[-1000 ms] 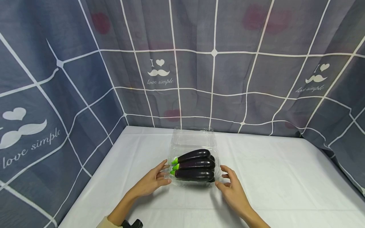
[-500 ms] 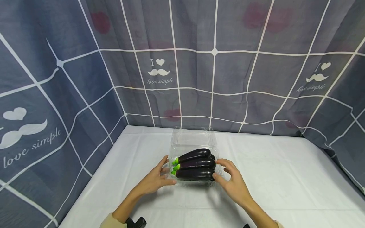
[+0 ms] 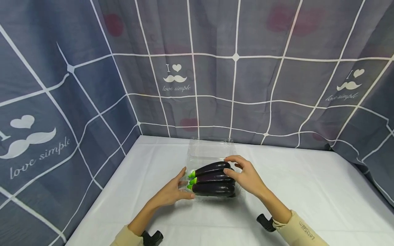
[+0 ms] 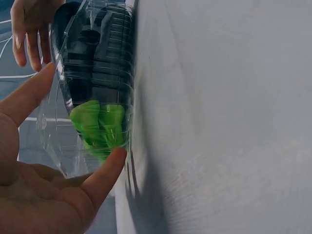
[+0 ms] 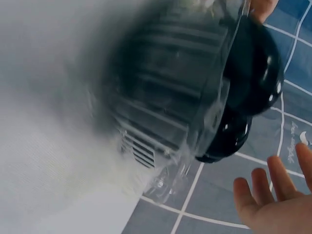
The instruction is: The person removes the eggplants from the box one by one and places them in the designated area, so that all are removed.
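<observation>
Several glossy dark eggplants (image 3: 212,188) with bright green stem ends lie stacked in a clear plastic clamshell box (image 3: 212,150), its lid laid back toward the curtain. My left hand (image 3: 170,193) is at the stem end of the box. Its thumb and fingers spread straight along the box wall, touching or very near it, in the left wrist view. My right hand (image 3: 247,176) hovers beside the round ends, with thumb and index finger over the upper eggplant. The right wrist view shows its fingers extended and apart from the eggplants (image 5: 253,68).
A white cloth (image 3: 307,191) covers the table around the box. Behind and at the sides hangs a grey-blue checked curtain (image 3: 212,78). Black wrist devices (image 3: 266,222) sit at both cuffs.
My right hand has moved up and inward from the box's right side to above the eggplants' round ends. The left hand shifted slightly right, its thumb now along the near corner.
</observation>
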The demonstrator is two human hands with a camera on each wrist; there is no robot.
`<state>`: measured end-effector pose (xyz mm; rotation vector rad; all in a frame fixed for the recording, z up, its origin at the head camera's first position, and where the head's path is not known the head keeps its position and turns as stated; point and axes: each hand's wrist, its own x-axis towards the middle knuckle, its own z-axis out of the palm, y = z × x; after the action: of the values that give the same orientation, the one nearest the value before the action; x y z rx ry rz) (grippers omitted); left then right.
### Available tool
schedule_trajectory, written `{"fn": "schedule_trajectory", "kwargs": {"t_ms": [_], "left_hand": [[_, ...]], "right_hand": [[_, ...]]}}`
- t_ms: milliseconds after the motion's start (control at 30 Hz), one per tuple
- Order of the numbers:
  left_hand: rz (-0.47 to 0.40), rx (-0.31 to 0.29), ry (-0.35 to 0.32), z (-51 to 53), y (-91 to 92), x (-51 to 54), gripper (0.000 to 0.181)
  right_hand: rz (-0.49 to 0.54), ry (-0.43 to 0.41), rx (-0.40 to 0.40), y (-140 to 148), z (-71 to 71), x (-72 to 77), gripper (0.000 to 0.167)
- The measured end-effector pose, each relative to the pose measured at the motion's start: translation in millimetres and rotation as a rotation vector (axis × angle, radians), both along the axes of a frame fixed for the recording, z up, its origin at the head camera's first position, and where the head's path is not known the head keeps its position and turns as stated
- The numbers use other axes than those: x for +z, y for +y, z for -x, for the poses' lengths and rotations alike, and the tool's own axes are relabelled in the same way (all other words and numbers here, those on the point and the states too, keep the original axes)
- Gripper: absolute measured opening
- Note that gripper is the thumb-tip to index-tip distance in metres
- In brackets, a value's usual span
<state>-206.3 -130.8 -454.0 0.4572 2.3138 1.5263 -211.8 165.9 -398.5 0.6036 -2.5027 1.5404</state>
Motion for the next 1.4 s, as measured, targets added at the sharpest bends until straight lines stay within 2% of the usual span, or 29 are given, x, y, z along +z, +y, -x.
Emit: {"fn": "schedule_trajectory", "kwargs": {"t_ms": [200,333,600,800,1033,1400], "left_hand": [[0.008,-0.001,-0.011,0.7,0.8,1.1,0.112],[0.008,0.007,-0.012,1.5,1.3,0.0,0.113],[0.010,0.003,-0.013,1.6,3.0,-0.4,0.113],[0.004,-0.001,-0.019,1.1,2.8,0.2,0.114],[0.005,0.022,-0.019,-2.4,-1.3,0.5,0.113],[-0.004,0.002,-0.017,1.0,0.7,-1.3,0.112]], "right_hand": [[-0.046,0.021,0.087,-6,21.7,7.2,0.031],[-0.085,-0.003,0.132,-11,35.1,9.9,0.032],[-0.132,-0.077,0.239,-17,52.6,2.0,0.036],[-0.122,-0.144,0.263,-18,56.4,-5.0,0.038],[-0.136,-0.140,0.309,-24,58.9,-9.1,0.037],[-0.176,-0.158,0.285,-23,59.9,-19.6,0.036]]}}
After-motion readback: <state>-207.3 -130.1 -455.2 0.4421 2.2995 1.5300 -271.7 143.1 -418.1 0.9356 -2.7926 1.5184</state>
